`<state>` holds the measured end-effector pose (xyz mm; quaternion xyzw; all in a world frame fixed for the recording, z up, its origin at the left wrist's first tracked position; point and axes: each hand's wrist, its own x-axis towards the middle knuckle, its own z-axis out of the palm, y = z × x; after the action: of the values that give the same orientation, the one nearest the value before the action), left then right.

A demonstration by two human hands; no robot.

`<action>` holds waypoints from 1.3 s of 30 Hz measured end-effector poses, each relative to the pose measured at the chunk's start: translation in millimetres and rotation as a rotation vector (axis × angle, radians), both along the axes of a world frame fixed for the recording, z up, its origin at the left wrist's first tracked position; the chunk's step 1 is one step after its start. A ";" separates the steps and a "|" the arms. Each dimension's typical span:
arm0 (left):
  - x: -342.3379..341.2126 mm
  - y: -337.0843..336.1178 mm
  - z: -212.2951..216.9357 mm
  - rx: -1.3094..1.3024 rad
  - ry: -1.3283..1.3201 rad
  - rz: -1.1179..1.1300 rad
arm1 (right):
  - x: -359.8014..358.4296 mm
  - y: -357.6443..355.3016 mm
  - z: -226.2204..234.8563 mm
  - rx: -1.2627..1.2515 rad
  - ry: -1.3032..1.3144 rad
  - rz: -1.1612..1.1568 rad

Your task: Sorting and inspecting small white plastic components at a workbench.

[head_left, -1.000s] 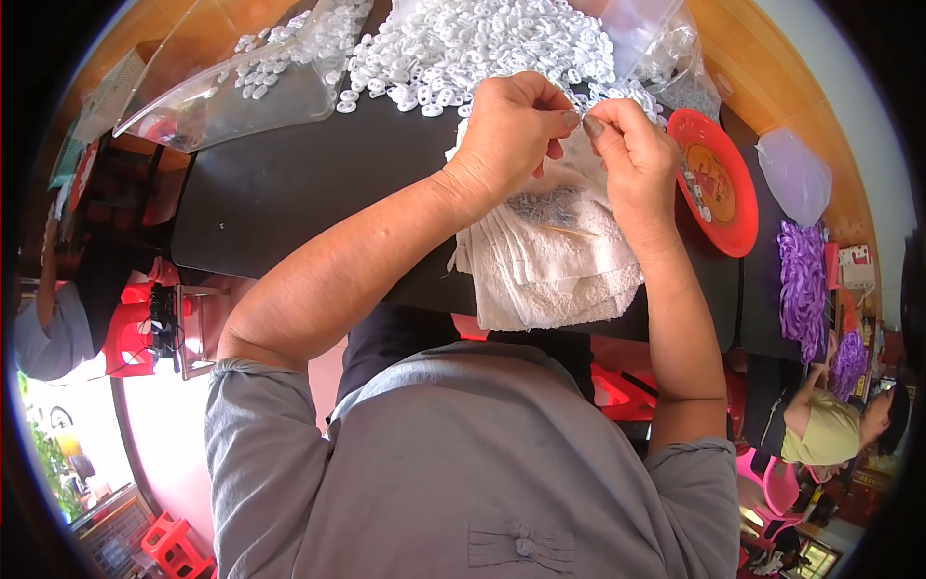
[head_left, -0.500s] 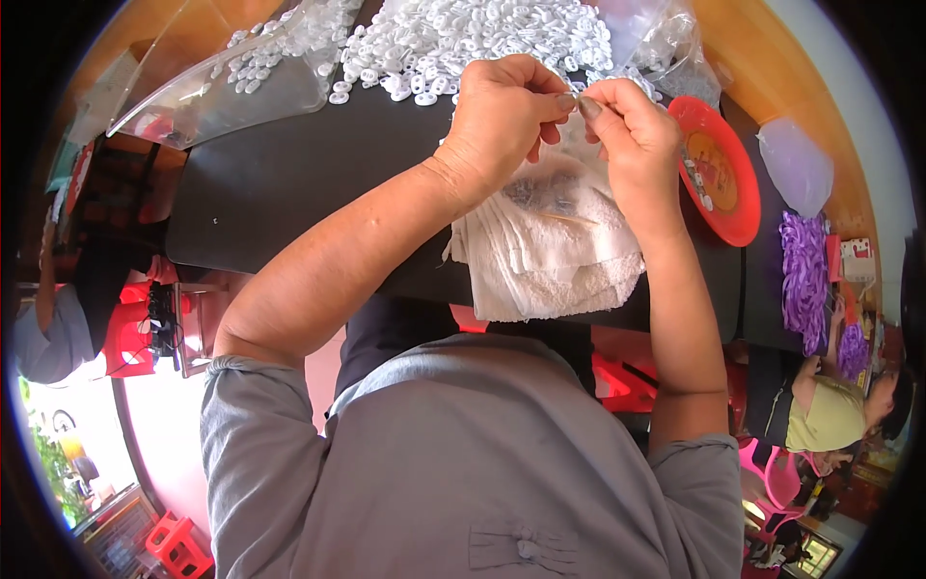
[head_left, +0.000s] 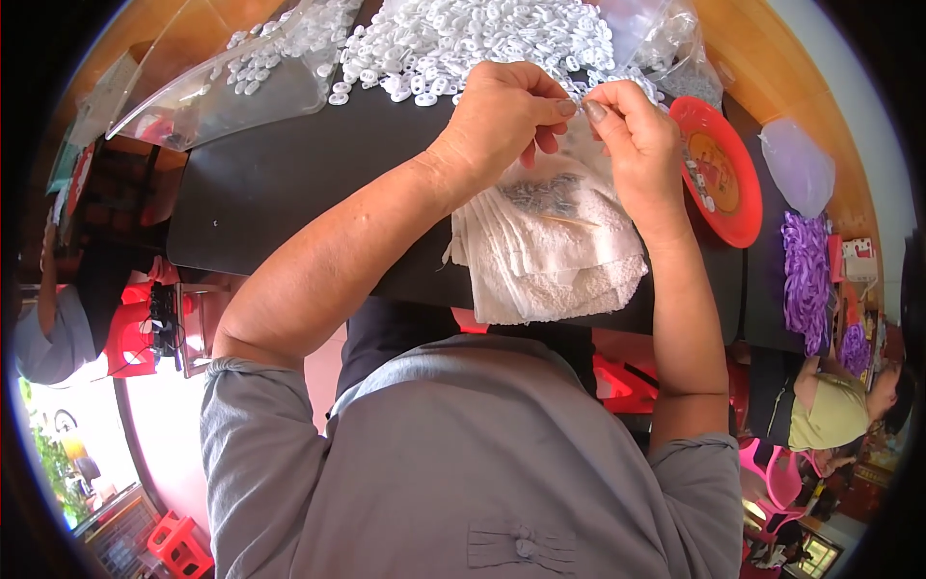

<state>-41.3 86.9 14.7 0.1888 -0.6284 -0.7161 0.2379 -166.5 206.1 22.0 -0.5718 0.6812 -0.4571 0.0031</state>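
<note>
My left hand and my right hand meet fingertip to fingertip above a folded cream towel. Each pinches thumb against forefinger; whatever lies between the tips is too small to make out. On the towel rests a cluster of small, thin, grey metal-looking pieces, with a thin wooden-looking stick beside it. Just beyond my hands spreads a large heap of small white oval plastic pieces with holes.
A red plate holding a few white pieces stands at the right. Clear plastic bags lie at the far left and far right of the black table. Purple strips hang at the right; a person in yellow is beyond.
Both hands stay nearly in place, with a slight shift of the fingers. The right fingertips have moved a little right, and more of the grey pieces on the towel shows.
</note>
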 end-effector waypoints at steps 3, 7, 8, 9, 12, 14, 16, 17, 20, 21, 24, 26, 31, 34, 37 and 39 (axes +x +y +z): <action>-0.6 -0.6 -2.4 0.000 -0.005 -0.008 | -1.1 -2.7 -3.3 -0.039 0.143 -0.007; -2.2 1.6 -3.5 -0.066 -0.057 0.028 | -1.0 -6.5 -10.7 -0.111 0.249 0.014; -2.8 2.8 -3.2 -0.088 -0.082 0.048 | -0.6 -7.1 -12.1 -0.122 0.255 0.014; -2.6 4.3 -2.9 -0.086 -0.084 0.047 | 0.2 -7.5 -12.8 -0.120 0.253 0.013; -1.8 7.8 -2.5 -0.096 -0.106 0.094 | 4.1 -8.3 -12.1 -0.112 0.206 0.023; -1.2 9.2 -3.0 -0.132 -0.047 0.134 | 8.2 -9.1 -10.8 -0.066 0.048 0.015; -0.1 11.4 1.1 -0.124 -0.045 0.148 | 8.7 -9.2 -10.0 -0.066 0.031 0.008; 0.5 12.3 2.8 -0.118 -0.043 0.165 | 9.0 -8.9 -9.1 -0.067 0.013 0.002; -1.2 6.4 -0.2 -0.121 -0.005 0.143 | 9.0 -9.0 -9.2 -0.056 -0.077 0.001; -1.1 5.2 -0.3 -0.124 -0.001 0.144 | 8.8 -7.8 -6.9 -0.060 -0.073 0.003; -1.4 1.7 -1.3 0.017 0.041 0.108 | 4.9 -3.9 -0.9 0.005 -0.275 -0.009; -2.4 0.0 -2.9 0.055 0.060 0.098 | 1.8 -3.2 -0.2 -0.001 -0.238 -0.032; -2.3 -0.6 -1.9 0.065 0.045 0.084 | -0.8 -5.8 -2.1 -0.004 -0.163 -0.007; -0.2 0.7 2.2 0.052 0.032 0.061 | -1.7 -5.8 -3.3 0.004 -0.148 0.013; 0.3 -1.0 1.6 0.033 0.006 0.021 | -2.4 -4.6 -2.4 0.006 -0.132 0.015; 0.4 -2.3 0.6 0.038 0.002 -0.006 | -1.8 -4.0 -1.3 0.001 -0.119 0.018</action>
<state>-40.9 84.6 15.3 0.1909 -0.6151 -0.7287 0.2327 -168.3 202.1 20.7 -0.5497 0.6750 -0.4898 0.0481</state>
